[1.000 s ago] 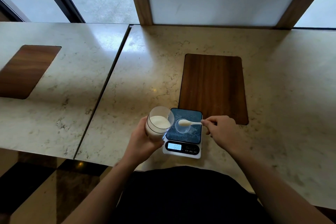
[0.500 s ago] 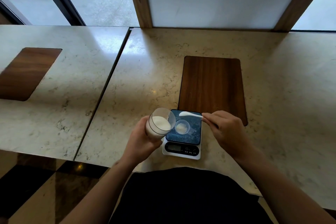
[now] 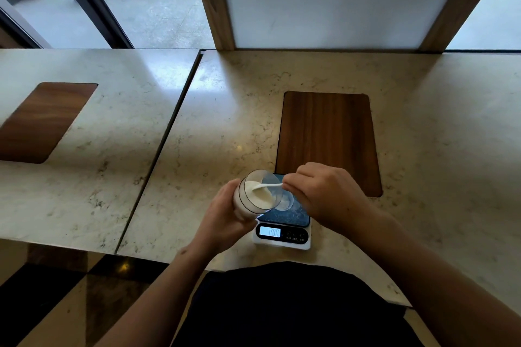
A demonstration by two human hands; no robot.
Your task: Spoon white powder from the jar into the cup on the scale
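Observation:
My left hand (image 3: 222, 220) holds a clear jar (image 3: 255, 194) of white powder, tilted toward the right above the left edge of the scale (image 3: 283, 231). My right hand (image 3: 324, 194) grips the handle of a white spoon (image 3: 267, 186), whose bowl is dipped into the powder inside the jar's mouth. A small clear cup (image 3: 286, 201) with a little white powder stands on the scale's dark platform, partly hidden behind the jar's rim. The scale's display is lit.
The scale sits near the front edge of a marble counter (image 3: 231, 127). A dark wooden inlay (image 3: 327, 141) lies just behind it, another wooden inlay (image 3: 42, 121) at the far left. A seam splits the counter left of the jar. Windows and a white panel stand behind.
My right hand has moved the spoon left from above the cup into the jar's mouth. The jar has shifted slightly right, over the cup's edge.

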